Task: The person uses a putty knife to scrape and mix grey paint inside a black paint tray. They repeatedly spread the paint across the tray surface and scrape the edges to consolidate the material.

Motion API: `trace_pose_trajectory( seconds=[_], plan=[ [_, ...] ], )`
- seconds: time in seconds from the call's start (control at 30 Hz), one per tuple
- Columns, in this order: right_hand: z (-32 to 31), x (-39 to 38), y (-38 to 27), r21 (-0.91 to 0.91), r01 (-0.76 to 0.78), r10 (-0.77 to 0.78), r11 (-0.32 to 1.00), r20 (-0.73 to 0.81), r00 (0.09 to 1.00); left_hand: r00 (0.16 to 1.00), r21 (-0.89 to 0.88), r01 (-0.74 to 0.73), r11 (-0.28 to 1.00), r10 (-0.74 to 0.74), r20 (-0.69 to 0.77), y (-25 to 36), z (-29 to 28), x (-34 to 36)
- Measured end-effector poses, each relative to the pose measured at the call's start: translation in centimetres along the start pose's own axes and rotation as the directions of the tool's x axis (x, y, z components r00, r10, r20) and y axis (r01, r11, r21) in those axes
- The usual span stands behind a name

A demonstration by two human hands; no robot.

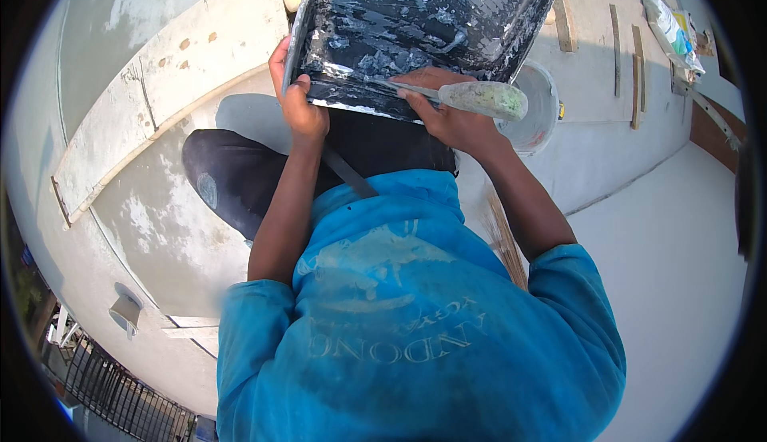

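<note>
A black tray, streaked and crusted with grey-white residue, is held tilted above my lap. My left hand grips its near left corner, thumb on the near rim and fingers round the side. My right hand is closed on a scraper with a pale, green-stained handle. The scraper's thin metal blade points left into the near part of the tray, against or just over the residue; exact contact is hard to tell. Just right of my right hand sits a round translucent bucket, partly hidden behind it.
A long pale board lies at upper left. Wooden strips and a white bag are at upper right. A straw broom lies by my right side, a small container at lower left. A black railing runs beyond the lower-left edge.
</note>
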State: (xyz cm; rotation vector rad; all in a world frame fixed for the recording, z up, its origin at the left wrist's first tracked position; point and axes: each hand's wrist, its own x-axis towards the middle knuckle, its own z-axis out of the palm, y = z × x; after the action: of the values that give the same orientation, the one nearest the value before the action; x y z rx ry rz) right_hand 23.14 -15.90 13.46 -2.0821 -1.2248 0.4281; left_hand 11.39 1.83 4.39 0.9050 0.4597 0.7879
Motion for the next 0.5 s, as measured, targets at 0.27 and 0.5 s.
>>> trace_pose_trajectory(
  seconds=[0.27, 0.5],
  plan=[
    [3.0, 0.1, 2.1, 0.120, -0.129, 0.117, 0.984, 0.104, 0.988, 0.999, 0.107, -0.039, 0.993, 0.038, 0.009, -0.6, -0.2, -0.3],
    [2.8, 0.9, 2.7, -0.009, 0.013, -0.013, 1.000, -0.002, 1.000, 0.997, 0.112, -0.006, 0.994, 0.014, -0.072, -0.6, -0.7, -0.6]
  ],
)
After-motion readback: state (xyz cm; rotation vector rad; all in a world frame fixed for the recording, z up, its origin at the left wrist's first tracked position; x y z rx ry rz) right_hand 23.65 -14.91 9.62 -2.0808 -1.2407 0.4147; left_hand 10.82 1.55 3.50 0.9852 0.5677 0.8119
